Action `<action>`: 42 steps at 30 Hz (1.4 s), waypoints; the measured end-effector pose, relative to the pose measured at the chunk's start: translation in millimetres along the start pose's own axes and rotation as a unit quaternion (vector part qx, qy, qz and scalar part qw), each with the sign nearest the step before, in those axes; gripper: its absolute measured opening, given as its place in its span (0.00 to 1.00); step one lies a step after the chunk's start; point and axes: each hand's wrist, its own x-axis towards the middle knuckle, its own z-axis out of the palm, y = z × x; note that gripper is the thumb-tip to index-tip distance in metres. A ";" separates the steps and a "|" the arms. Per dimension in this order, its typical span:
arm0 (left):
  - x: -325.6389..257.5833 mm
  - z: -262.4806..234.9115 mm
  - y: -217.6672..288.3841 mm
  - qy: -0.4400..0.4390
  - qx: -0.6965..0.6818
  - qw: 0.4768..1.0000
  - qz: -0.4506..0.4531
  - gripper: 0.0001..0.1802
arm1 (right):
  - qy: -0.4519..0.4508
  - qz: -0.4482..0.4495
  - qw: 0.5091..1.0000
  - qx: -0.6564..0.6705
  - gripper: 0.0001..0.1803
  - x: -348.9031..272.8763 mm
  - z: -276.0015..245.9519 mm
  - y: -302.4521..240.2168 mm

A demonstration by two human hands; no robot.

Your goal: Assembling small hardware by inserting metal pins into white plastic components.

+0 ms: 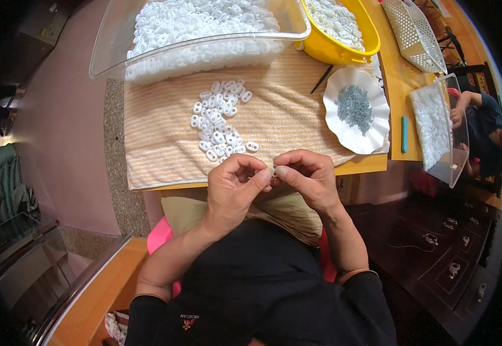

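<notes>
Just past the table's front edge, my left hand [232, 189] and my right hand [313, 180] meet fingertip to fingertip. Thumbs and forefingers of both pinch one small white oval piece with two holes [274, 171], which looks like a cord lock; the fingers cover most of it. Beyond them a loose pile of similar white two-hole pieces [216, 124] lies on the striped towel [158, 127]. To the right stands a white dish with a wavy rim [333, 118], holding many tiny grey parts [355, 108] too small to make out.
A clear plastic bin [107, 57] full of white pieces stands at the back, beside a yellow basin [372, 43] of off-white ones. A dark thin stick [322, 79] lies near the dish. Farther right are a teal bar [404, 134], a white basket [415, 37] and another person [482, 124] at a clear bin [456, 144].
</notes>
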 end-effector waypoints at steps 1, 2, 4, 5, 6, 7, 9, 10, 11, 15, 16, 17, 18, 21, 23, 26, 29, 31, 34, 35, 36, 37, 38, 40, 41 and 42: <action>-0.3 -0.2 -0.1 0.004 0.018 1.000 0.000 0.07 | 0.006 0.004 1.000 0.001 0.09 -0.2 1.1 0.0; -0.5 -0.2 -0.3 0.008 0.035 0.999 -0.001 0.07 | 0.013 0.008 1.000 0.001 0.09 -0.3 2.0 -0.2; -0.7 -0.1 -0.9 0.004 0.039 0.999 0.005 0.07 | 0.016 0.007 1.000 0.010 0.08 0.1 4.1 -2.4; -0.7 0.0 -1.2 0.001 0.044 0.999 0.012 0.07 | 0.018 0.005 1.000 0.020 0.07 0.1 4.5 -3.1; -0.9 0.0 -1.5 0.001 0.043 0.999 0.011 0.07 | 0.018 0.005 1.000 0.020 0.07 -0.1 4.1 -2.7; -1.1 -0.1 -1.8 0.001 0.053 0.999 0.009 0.07 | 0.027 0.001 1.000 0.004 0.07 -0.3 3.5 -1.9; -1.0 0.4 -2.0 0.001 0.063 0.998 0.007 0.07 | 0.036 -0.002 0.999 -0.012 0.06 -0.4 2.6 -0.3; -0.9 1.0 -1.8 0.004 0.059 0.998 0.003 0.07 | 0.039 -0.006 0.999 -0.025 0.06 -0.5 2.2 0.4; -0.8 1.3 -1.7 0.006 0.055 0.998 0.000 0.07 | 0.042 -0.011 0.998 -0.038 0.06 -0.5 2.0 0.9; -0.3 -0.3 -3.0 0.002 0.063 0.998 0.001 0.07 | 0.049 -0.017 0.998 -0.022 0.07 -0.6 3.1 0.6; -0.3 -0.3 -2.7 0.001 0.066 0.998 0.000 0.07 | 0.041 -0.011 0.999 -0.023 0.07 -1.0 2.4 -0.9; -0.4 -0.3 -2.5 0.000 0.070 0.998 0.000 0.07 | 0.034 -0.005 0.999 -0.024 0.07 -1.3 2.3 -2.5; -0.3 -0.3 -2.6 0.001 0.070 0.998 0.001 0.07 | 0.033 -0.006 0.999 -0.024 0.07 -1.5 3.3 -4.3; 0.1 -0.5 -3.1 0.012 0.055 0.998 0.008 0.07 | 0.033 0.008 0.999 -0.025 0.09 -2.3 4.6 -7.3; 0.8 -1.0 -2.9 0.006 0.050 0.999 0.013 0.07 | 0.011 -0.011 0.998 -0.062 0.09 -2.1 2.0 -7.3; 0.1 -0.7 -1.5 0.006 0.054 0.999 0.005 0.07 | -0.008 -0.037 0.995 -0.095 0.09 -1.4 -0.1 -7.4; 0.1 -0.8 -1.2 0.002 0.058 0.998 0.011 0.07 | -0.026 -0.104 0.989 -0.102 0.08 1.7 -2.8 -2.2; 0.4 -0.2 -0.6 0.002 0.063 0.998 0.014 0.07 | -0.021 -0.112 0.987 -0.114 0.08 1.4 -3.6 -1.4; 0.8 -0.6 -1.3 0.004 0.070 0.997 0.027 0.07 | -0.018 -0.119 0.984 -0.132 0.07 1.5 -1.9 -1.9; 0.9 -0.6 -1.6 0.004 0.071 0.997 0.037 0.06 | -0.019 -0.118 0.983 -0.139 0.07 1.6 -0.5 -2.6; 0.7 -0.3 -1.1 0.005 0.071 0.997 0.037 0.06 | -0.020 -0.119 0.983 -0.139 0.07 1.4 1.2 -3.8; 0.4 0.3 -0.3 0.007 0.067 0.997 0.039 0.06 | -0.016 -0.117 0.983 -0.143 0.07 0.7 3.2 -5.2; 0.2 0.5 0.2 0.010 0.063 0.997 0.041 0.06 | -0.011 -0.116 0.982 -0.148 0.07 0.3 4.4 -5.8; 0.8 -0.8 -1.3 0.011 0.057 0.997 0.046 0.06 | -0.014 -0.105 0.985 -0.139 0.07 -0.3 4.6 -4.3; 1.0 -1.3 -1.8 0.012 0.050 0.997 0.050 0.06 | -0.017 -0.093 0.987 -0.130 0.07 -0.4 4.7 -3.7; 0.8 -1.0 -1.5 0.012 0.050 0.997 0.051 0.06 | -0.017 -0.093 0.987 -0.130 0.07 0.1 4.9 -3.9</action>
